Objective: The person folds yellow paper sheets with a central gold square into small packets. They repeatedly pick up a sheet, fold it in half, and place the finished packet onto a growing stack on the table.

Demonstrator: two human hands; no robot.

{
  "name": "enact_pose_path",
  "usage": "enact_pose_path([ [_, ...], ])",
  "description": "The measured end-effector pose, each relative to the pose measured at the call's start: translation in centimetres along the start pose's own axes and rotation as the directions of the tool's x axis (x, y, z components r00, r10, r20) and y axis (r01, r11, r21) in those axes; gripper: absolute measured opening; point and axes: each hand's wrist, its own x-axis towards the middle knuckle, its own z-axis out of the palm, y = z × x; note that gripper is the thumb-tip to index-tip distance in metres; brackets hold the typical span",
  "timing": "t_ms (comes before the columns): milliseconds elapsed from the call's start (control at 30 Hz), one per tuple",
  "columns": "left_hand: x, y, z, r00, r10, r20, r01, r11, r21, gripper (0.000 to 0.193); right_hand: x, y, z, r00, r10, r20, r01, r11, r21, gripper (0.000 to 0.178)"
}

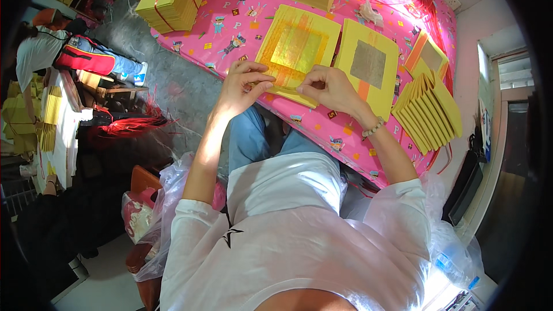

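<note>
A stack of yellow paper sheets (pixel 330 26) lies before me on the pink table, its top bearing an orange-printed panel with a shiny gold foil square (pixel 297 46). At its near left corner my left hand (pixel 244 85) is closed, thumb and fingers pinching the near edge. My right hand (pixel 332 88), a beaded bracelet at its wrist, pinches the same edge farther right. Between the hands that edge looks lifted or folded. Just right lies another yellow stack (pixel 349 93) with a dull grey square on an orange strip.
A fanned pile of folded yellow paper (pixel 425 116) and a smaller sheet (pixel 427 55) lie at the right. Red-tied yellow bundles (pixel 171 4) stand at the back of the patterned pink table (pixel 222 40). Another person (pixel 43 52) works at the left; plastic bags (pixel 167 213) hang nearby.
</note>
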Motion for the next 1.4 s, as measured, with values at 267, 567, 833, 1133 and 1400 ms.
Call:
enact_pose_path([
  [267, -0.1, -0.2, 0.4, 1.0, -0.002, -0.031, 0.002, 1.0, 0.0, 0.017, 0.0, 0.3, 0.1, 1.0, 0.002, -0.019, -0.002, 1.0, -0.004, 0.022],
  [567, -0.1, 0.0, 0.4, 1.0, 0.005, -0.026, -0.005, 1.0, 0.002, 0.021, -0.3, -0.1, 0.1, 0.998, -0.059, -0.031, 0.058, 0.998, -0.04, 0.016],
  [833, 2.1, 4.6, 0.1, 0.979, 0.198, 0.042, -0.202, 0.946, 0.252, 0.036, -0.2, -3.3, -0.8, 0.94, -0.34, -0.026, 0.288, 0.833, -0.473, 0.018],
  [1133, 3.4, 3.0, 0.2, 0.913, 0.0, -0.407, -0.07, 0.985, -0.156, 0.019, 0.8, -3.5, -4.3, 0.76, -0.341, -0.553, 0.273, 0.94, -0.204, 0.053],
  [1400, 2.9, 1.9, -1.1, 0.943, -0.179, -0.279, -0.091, 0.669, -0.737, 0.023, 4.6, 1.8, -4.9, 0.905, 0.064, -0.42, 0.207, 0.797, 0.567, 0.06],
])
